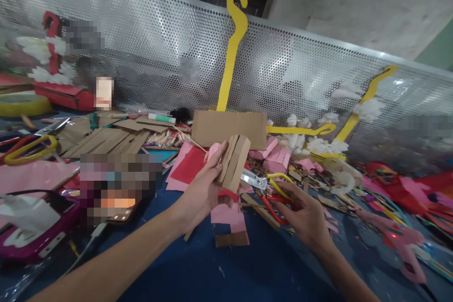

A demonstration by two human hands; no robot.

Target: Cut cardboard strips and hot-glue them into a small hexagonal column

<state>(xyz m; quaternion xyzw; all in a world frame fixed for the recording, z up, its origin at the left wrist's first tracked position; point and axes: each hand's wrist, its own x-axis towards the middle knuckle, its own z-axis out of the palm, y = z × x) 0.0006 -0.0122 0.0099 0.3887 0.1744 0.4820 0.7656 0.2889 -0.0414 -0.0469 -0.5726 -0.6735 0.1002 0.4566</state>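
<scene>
My left hand (200,198) is closed on a small piece of brown cardboard (236,163), tilted up, with dark lines running along its face. A bit of red (228,194) shows under the cardboard; I cannot tell what it is. My right hand (306,210) grips scissors (255,180) by their yellow and red handles, which are spread apart. Their blades point left, at the right side of the cardboard, and the tips are partly hidden behind it. Pink paper (228,219) with a brown strip on it lies on the blue table below.
Behind my hands stands a cardboard box (229,128) with a yellow hooked shape (231,52) rising behind it. A pink glue gun (398,240) lies at right. Cardboard sheets (109,141), a purple power strip (46,226) and yellow-handled scissors (31,148) occupy the left. A perforated metal panel (159,33) closes the back.
</scene>
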